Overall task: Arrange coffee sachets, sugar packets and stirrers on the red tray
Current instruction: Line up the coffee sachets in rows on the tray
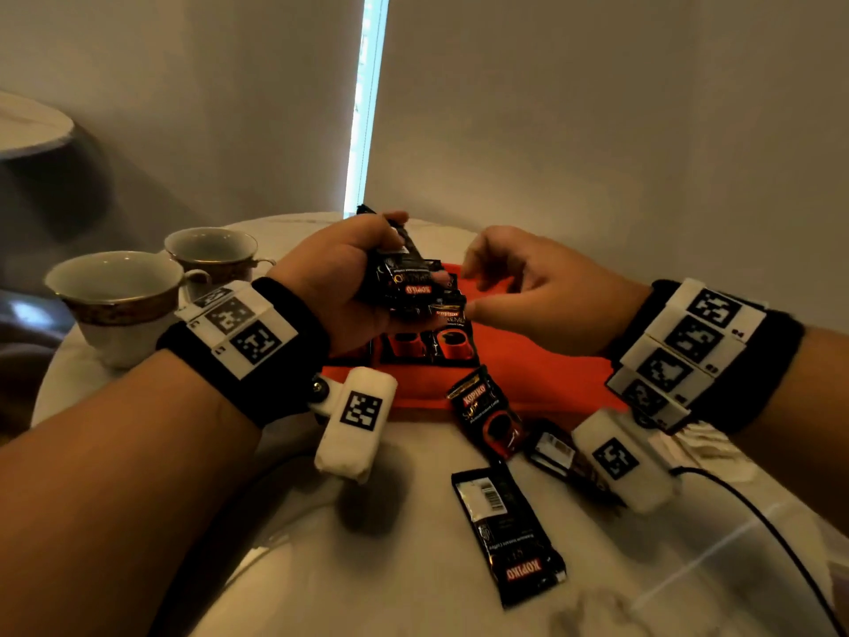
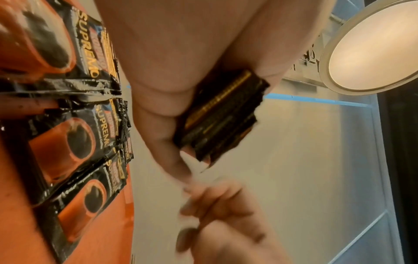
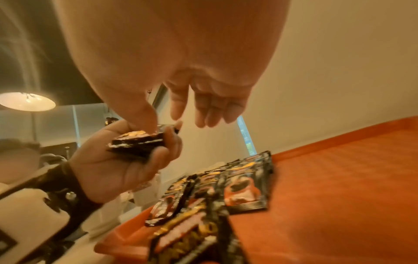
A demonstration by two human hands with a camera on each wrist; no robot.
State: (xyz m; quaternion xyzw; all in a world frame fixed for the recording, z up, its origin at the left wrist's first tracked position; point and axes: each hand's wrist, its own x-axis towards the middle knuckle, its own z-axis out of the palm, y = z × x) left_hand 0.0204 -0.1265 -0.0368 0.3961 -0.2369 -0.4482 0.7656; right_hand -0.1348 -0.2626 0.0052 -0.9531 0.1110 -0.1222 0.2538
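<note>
My left hand (image 1: 340,278) grips a stack of black coffee sachets (image 1: 409,287) above the left part of the red tray (image 1: 542,360). The wrist views show that stack (image 2: 221,117) (image 3: 138,142) edge-on between thumb and fingers. My right hand (image 1: 519,287) hovers beside it with relaxed fingers (image 3: 210,107); its thumb touches the top sachet. A row of sachets (image 1: 427,344) (image 2: 74,142) (image 3: 244,187) lies face up on the tray. Loose sachets lie on the table: one (image 1: 489,413) overlaps the tray's front edge, one (image 1: 505,535) lies nearer me, and another (image 1: 549,448) is partly hidden.
Two gold-rimmed cups (image 1: 119,296) (image 1: 211,250) stand at the left of the round white table. A black cable (image 1: 758,512) runs off the table's right side. Something white and crinkled (image 1: 707,445) lies under my right wrist. The right half of the tray (image 3: 339,178) is bare.
</note>
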